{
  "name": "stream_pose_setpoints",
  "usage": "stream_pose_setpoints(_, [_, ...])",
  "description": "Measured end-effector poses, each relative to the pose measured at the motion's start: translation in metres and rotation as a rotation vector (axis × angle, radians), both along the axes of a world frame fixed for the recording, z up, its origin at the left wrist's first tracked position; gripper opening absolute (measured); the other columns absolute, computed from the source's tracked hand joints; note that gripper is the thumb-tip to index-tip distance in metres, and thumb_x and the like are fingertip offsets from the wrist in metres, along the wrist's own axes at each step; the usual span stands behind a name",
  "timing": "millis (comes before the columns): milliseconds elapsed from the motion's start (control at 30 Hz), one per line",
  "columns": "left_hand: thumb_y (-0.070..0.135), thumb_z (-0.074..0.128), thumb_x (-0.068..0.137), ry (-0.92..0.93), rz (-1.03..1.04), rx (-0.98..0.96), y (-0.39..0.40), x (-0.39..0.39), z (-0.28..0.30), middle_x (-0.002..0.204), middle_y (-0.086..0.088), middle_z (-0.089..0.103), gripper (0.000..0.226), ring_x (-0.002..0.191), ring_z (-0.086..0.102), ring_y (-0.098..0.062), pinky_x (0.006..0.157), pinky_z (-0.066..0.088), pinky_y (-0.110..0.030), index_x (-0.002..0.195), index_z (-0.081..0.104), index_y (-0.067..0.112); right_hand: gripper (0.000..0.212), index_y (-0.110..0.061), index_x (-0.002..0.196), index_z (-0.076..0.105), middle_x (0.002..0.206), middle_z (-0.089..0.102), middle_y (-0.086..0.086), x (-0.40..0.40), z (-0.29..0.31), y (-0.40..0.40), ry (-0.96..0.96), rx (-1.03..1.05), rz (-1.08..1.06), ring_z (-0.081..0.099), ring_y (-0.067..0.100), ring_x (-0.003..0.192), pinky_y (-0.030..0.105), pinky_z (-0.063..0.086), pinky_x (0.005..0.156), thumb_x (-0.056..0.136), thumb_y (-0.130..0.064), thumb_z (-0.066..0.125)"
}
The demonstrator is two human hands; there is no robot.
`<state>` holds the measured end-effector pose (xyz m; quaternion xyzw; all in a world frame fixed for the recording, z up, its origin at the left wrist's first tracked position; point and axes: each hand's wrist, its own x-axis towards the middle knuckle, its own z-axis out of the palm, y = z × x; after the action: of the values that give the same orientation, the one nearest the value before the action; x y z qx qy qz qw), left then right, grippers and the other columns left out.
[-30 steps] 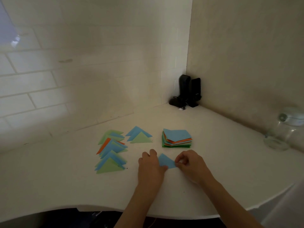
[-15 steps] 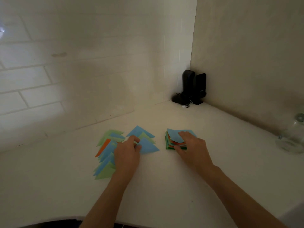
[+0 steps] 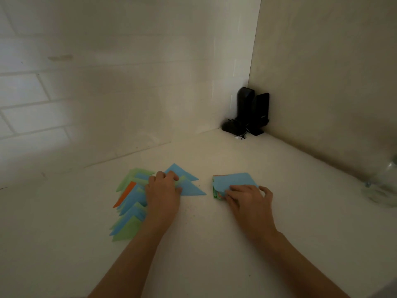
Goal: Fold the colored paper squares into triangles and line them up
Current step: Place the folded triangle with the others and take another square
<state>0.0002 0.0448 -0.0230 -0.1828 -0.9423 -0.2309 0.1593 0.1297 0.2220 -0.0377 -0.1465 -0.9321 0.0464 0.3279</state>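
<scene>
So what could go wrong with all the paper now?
The left hand rests on the folded blue paper triangle, right beside the overlapping row of blue, green and orange triangles; a nudge could push that row crooked. The right hand is lifting the top blue paper square off the stack of coloured paper squares; its fingers might drag extra sheets along or skew the stack.

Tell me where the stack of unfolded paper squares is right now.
In the head view, the stack of unfolded squares sits on the counter right of centre, under the right hand, just right of the folded triangles.
</scene>
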Motion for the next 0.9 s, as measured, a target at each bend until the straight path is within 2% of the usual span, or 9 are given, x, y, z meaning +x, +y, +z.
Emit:
stream_pose_setpoints(100, [0.020, 0.069, 0.079, 0.087, -0.049, 0.084, 0.003, 0.014, 0.003, 0.101, -0.004, 0.057, 0.022, 0.097, 0.048, -0.027, 0.078, 0.037, -0.039, 0.101, 0.062, 0.020, 0.013, -0.031, 0.068, 0.069, 0.081, 0.069, -0.016, 0.000, 0.000, -0.002, 0.011, -0.014, 0.016, 0.064, 0.012, 0.080, 0.038, 0.027, 0.088, 0.076, -0.032, 0.059])
stream_pose_setpoints(233, [0.013, 0.074, 0.073, 0.170, -0.193, 0.158, 0.009, 0.040, 0.004, 0.093, -0.002, 0.058, 0.023, 0.086, 0.051, -0.026, 0.071, 0.043, -0.039, 0.092, 0.063, 0.019, 0.011, -0.028, 0.069, 0.069, 0.078, 0.070, -0.014, 0.004, 0.009, -0.006, 0.088, -0.028, 0.015, 0.064, 0.013, 0.078, 0.037, 0.028, 0.085, 0.077, -0.031, 0.062])
stream_pose_setpoints(300, [0.011, 0.076, 0.071, 0.162, -0.301, 0.231, 0.011, 0.052, 0.002, 0.093, 0.001, 0.056, 0.026, 0.085, 0.050, -0.023, 0.074, 0.044, -0.036, 0.092, 0.063, 0.020, 0.009, -0.027, 0.072, 0.070, 0.080, 0.070, -0.013, 0.011, 0.017, -0.008, 0.153, -0.010, 0.024, 0.063, 0.014, 0.080, 0.037, 0.030, 0.083, 0.078, -0.031, 0.064])
stream_pose_setpoints(400, [0.012, 0.073, 0.075, 0.136, -0.444, 0.327, 0.012, 0.073, -0.001, 0.101, 0.006, 0.052, 0.030, 0.096, 0.047, -0.015, 0.082, 0.039, -0.024, 0.101, 0.060, 0.022, 0.009, -0.028, 0.076, 0.070, 0.083, 0.069, -0.012, 0.028, 0.026, -0.012, 0.225, 0.019, 0.066, 0.062, 0.014, 0.081, 0.036, 0.033, 0.081, 0.080, -0.032, 0.063])
stream_pose_setpoints(467, [0.016, 0.070, 0.078, 0.134, -0.508, 0.337, 0.010, 0.088, -0.001, 0.106, 0.007, 0.050, 0.031, 0.101, 0.045, -0.011, 0.083, 0.040, -0.020, 0.106, 0.058, 0.023, 0.015, -0.029, 0.078, 0.070, 0.085, 0.067, -0.013, 0.041, 0.027, -0.016, 0.231, 0.039, 0.095, 0.061, 0.013, 0.082, 0.035, 0.034, 0.080, 0.083, -0.034, 0.057])
stream_pose_setpoints(567, [0.025, 0.062, 0.080, 0.098, -0.579, 0.333, 0.006, 0.106, -0.004, 0.106, 0.011, 0.048, 0.023, 0.102, 0.043, -0.006, 0.085, 0.037, -0.016, 0.103, 0.058, 0.025, 0.018, -0.031, 0.077, 0.069, 0.083, 0.066, -0.016, 0.059, 0.021, -0.023, 0.203, 0.075, 0.134, 0.060, 0.011, 0.082, 0.033, 0.032, 0.081, 0.081, -0.036, 0.052])
stream_pose_setpoints(667, [0.031, 0.052, 0.082, 0.063, -0.629, 0.288, -0.001, 0.116, -0.012, 0.103, 0.012, 0.051, 0.018, 0.099, 0.045, -0.007, 0.086, 0.037, -0.019, 0.098, 0.059, 0.025, 0.020, -0.033, 0.074, 0.068, 0.080, 0.064, -0.018, 0.074, 0.010, -0.028, 0.140, 0.060, 0.152, 0.060, 0.007, 0.079, 0.032, 0.029, 0.082, 0.081, -0.039, 0.050])
stream_pose_setpoints(767, [0.034, 0.054, 0.084, 0.062, -0.624, 0.213, -0.005, 0.120, -0.023, 0.096, 0.015, 0.054, 0.011, 0.093, 0.047, -0.006, 0.078, 0.038, -0.026, 0.092, 0.058, 0.030, 0.025, -0.035, 0.073, 0.069, 0.080, 0.064, -0.020, 0.083, 0.000, -0.031, 0.067, 0.023, 0.169, 0.060, 0.003, 0.076, 0.029, 0.026, 0.080, 0.081, -0.043, 0.047])
stream_pose_setpoints(900, [0.043, 0.051, 0.084, 0.047, -0.587, 0.186, -0.006, 0.123, -0.028, 0.089, 0.018, 0.054, 0.014, 0.087, 0.043, 0.001, 0.075, 0.030, -0.017, 0.084, 0.059, 0.031, 0.027, -0.036, 0.078, 0.071, 0.086, 0.065, -0.020, 0.088, -0.009, -0.029, 0.030, -0.017, 0.268, 0.058, 0.001, 0.083, 0.026, 0.027, 0.076, 0.084, -0.044, 0.046])
